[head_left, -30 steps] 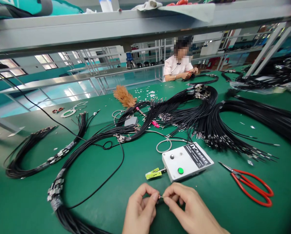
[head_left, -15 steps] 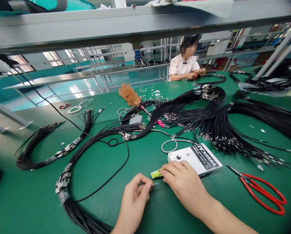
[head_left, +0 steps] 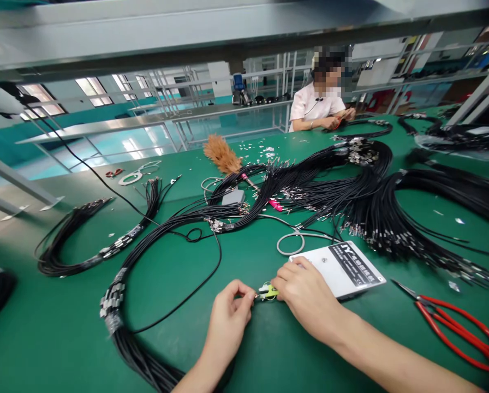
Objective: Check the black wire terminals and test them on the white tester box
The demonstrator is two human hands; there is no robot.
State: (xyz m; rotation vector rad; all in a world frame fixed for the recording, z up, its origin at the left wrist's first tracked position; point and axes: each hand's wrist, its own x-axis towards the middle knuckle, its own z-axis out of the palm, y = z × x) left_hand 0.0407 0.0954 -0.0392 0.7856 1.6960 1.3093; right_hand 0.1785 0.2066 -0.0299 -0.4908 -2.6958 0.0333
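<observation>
My left hand [head_left: 233, 308] is closed in a pinch around a thin wire end [head_left: 257, 296], its tip pointing right. At that tip is a small yellow-green clip [head_left: 271, 291] with a pale front part. Fingers of my right hand [head_left: 304, 286] are closed on the back of this clip. Behind the right hand lies a white box [head_left: 324, 260] with a black printed label, partly covered by the hand. A black cable bundle [head_left: 125, 349] with silvery connectors runs left of my left hand and passes out of sight at the bottom edge.
Red-handled scissors [head_left: 453, 327] lie at the right. Large bundles of black cables [head_left: 363, 202] spread over the green table [head_left: 179, 349]. A brown duster [head_left: 222, 154] with a pink handle lies behind them. Across the table sits a co-worker [head_left: 318, 106]. A metal shelf [head_left: 154, 33] crosses above.
The wire end in my left hand and the clip in my right hand have come together; before, a gap lay between them. The whole view has shifted slightly.
</observation>
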